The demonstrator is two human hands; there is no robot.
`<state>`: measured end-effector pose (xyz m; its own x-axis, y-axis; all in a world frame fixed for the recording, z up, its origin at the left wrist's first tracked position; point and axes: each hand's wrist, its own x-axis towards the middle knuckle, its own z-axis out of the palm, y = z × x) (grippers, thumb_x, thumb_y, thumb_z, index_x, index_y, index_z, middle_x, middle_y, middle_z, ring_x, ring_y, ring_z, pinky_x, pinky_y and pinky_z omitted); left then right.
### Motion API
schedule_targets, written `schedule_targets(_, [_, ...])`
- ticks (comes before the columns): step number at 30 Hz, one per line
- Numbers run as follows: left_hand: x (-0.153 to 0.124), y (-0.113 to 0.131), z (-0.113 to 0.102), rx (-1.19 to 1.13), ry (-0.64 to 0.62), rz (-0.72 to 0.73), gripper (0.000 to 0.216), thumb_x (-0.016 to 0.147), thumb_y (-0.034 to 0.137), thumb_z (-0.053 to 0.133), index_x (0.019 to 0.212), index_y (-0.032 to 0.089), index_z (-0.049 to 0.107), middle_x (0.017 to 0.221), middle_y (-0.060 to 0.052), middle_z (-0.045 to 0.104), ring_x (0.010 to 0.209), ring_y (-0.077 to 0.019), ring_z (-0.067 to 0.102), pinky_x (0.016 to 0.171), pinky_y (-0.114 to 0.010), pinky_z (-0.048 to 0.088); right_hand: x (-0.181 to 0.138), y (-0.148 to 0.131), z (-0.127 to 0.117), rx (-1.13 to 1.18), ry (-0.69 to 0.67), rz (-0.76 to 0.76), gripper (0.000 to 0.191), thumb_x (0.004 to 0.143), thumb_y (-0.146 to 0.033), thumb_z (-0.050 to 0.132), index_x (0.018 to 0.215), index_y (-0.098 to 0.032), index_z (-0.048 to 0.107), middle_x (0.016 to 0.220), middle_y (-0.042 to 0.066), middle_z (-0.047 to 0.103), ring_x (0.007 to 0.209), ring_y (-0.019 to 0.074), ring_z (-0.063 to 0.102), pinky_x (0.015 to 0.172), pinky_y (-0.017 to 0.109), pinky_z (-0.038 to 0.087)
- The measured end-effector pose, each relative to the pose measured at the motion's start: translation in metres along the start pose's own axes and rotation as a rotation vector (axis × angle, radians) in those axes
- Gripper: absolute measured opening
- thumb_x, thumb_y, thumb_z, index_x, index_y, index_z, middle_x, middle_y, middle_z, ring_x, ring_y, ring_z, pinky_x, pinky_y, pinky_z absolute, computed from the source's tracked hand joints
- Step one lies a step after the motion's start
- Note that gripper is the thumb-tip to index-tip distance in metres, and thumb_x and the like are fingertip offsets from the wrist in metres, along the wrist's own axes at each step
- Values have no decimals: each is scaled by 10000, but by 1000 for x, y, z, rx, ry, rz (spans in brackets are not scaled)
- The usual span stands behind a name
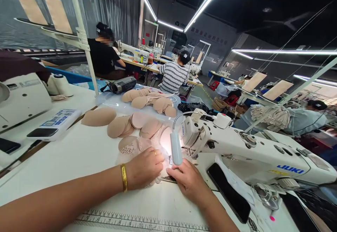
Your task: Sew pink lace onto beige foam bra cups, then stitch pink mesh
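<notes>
At lower centre the left hand [144, 167] curls over a pink lace piece [128, 148], pinning it flat to the worktop [79, 154] — likely so it cannot slip. The right hand [188, 181] lies just beside it, fingertips hidden under the lamp [176, 150] of the sewing machine [250, 154] — its grip I cannot tell.

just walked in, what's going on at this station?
A person sits at a white sewing machine. Their left hand lies, fingers curled, on a beige lace piece, and their right hand rests beside it, fingertips under the lit lamp by the needle area. Whether either hand is gripping is unclear. More beige cups lie spread on the table behind. Co-workers sit at other machines.
</notes>
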<state>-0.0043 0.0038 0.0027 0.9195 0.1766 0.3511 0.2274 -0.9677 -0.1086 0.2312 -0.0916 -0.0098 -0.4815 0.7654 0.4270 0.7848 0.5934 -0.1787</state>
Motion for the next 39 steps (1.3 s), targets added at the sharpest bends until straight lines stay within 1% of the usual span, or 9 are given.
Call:
schedule_targets(4, [2, 2, -1, 16, -47, -10, 181, 858, 117, 639, 717, 182, 546, 752, -38, 578, 697, -213, 498, 670, -390, 346, 1, 0, -2, 36, -11, 1, 417, 962, -18, 459, 1214, -265, 682, 983, 63, 679, 883, 219, 548, 720, 299, 435])
schedule_targets(10, [5, 6, 6, -30, -35, -57, 138, 897, 129, 628, 778, 178, 577, 802, -58, 596, 721, -225, 501, 677, -380, 330, 2, 1, -5, 18, -2, 3, 372, 954, -15, 438, 1115, -228, 697, 885, 53, 615, 835, 206, 512, 642, 294, 351])
schedule_targets(16, [9, 8, 7, -81, -97, -107, 102, 925, 155, 608, 825, 175, 598, 846, -67, 614, 736, -238, 516, 669, -373, 346, 2, 1, -5, 30, -9, 33, 318, 945, -21, 441, 1000, -217, 686, 822, 35, 556, 798, 198, 470, 609, 287, 306])
schedule_targets(23, [6, 11, 6, -158, -54, -151, 100, 928, 161, 604, 829, 170, 590, 894, -54, 622, 753, -225, 510, 704, -367, 379, 2, 1, -3, 44, 8, 38, 327, 935, -20, 434, 1023, -228, 670, 826, 31, 548, 773, 201, 469, 611, 278, 318])
schedule_targets(28, [4, 10, 11, -210, 32, -165, 98, 896, 152, 632, 815, 168, 578, 917, -53, 635, 762, -211, 516, 718, -356, 393, 3, 1, -1, 101, -1, 67, 402, 930, -17, 427, 1201, -235, 628, 958, 58, 625, 863, 229, 529, 673, 290, 394])
schedule_targets(30, [5, 7, 14, -227, 62, -148, 87, 882, 154, 643, 815, 168, 590, 911, -54, 640, 765, -211, 524, 723, -357, 403, 3, 1, 0, 102, -6, 80, 421, 926, -20, 419, 1220, -239, 625, 988, 65, 628, 876, 235, 539, 688, 298, 414])
schedule_targets(32, [7, 1, 19, -243, 79, -115, 87, 883, 164, 643, 807, 172, 600, 893, -54, 645, 764, -212, 536, 735, -361, 419, 3, 1, 1, 91, -15, 103, 407, 923, -25, 413, 1186, -241, 636, 989, 66, 621, 874, 235, 546, 689, 302, 423])
schedule_targets(35, [14, -12, 25, -289, 90, -52, 81, 908, 182, 617, 827, 181, 624, 926, -66, 672, 831, -225, 579, 809, -371, 454, 2, 3, 4, 62, -24, 152, 346, 914, -35, 408, 1072, -239, 637, 953, 59, 603, 856, 233, 543, 662, 298, 411])
schedule_targets(39, [25, -29, 29, -344, 78, 29, 120, 931, 188, 585, 836, 198, 656, 955, -71, 702, 884, -231, 604, 878, -376, 465, 0, 8, 9, 5, 35, 183, 271, 893, -42, 412, 943, -240, 591, 895, 44, 571, 812, 222, 529, 592, 284, 351])
